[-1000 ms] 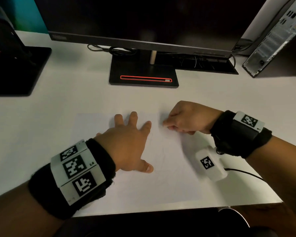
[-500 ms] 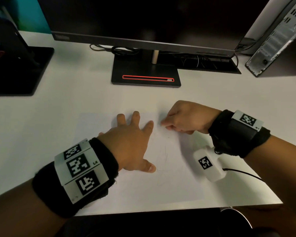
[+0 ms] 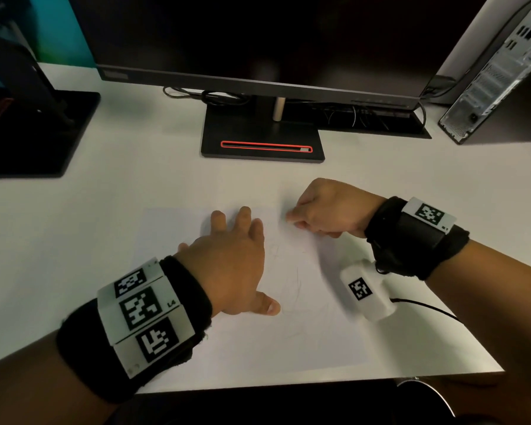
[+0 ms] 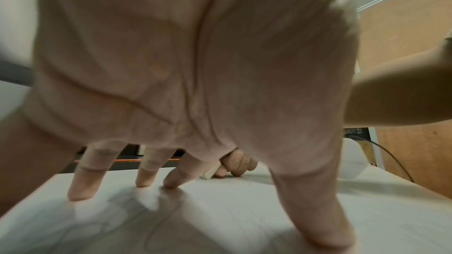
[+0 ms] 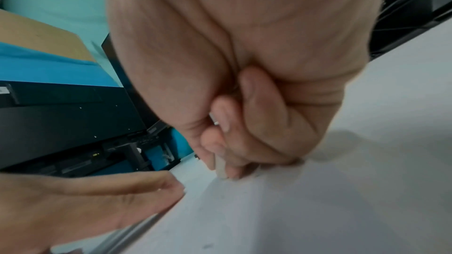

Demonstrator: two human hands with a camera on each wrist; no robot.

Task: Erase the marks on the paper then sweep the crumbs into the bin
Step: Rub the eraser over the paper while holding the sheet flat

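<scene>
Your left hand [image 3: 227, 265] is lying flat on the paper [image 3: 304, 338], fingers [image 4: 82, 184] spread and straight, thumb reaching toward the near edge of the sheet, pressing it down on the white desk [image 3: 74, 225]. Your right hand [image 3: 328, 210] is curling into a loose fist at the far right corner of the paper, pinching a small whitish eraser [image 5: 221, 167] between thumb and fingertips, with its lower end touching the sheet. Faint pencil marks [image 3: 295, 280] are showing on the paper just right of your left hand, between the two hands. A monitor stand [image 3: 262, 142] is sitting on the desk beyond the far edge of the paper.
</scene>
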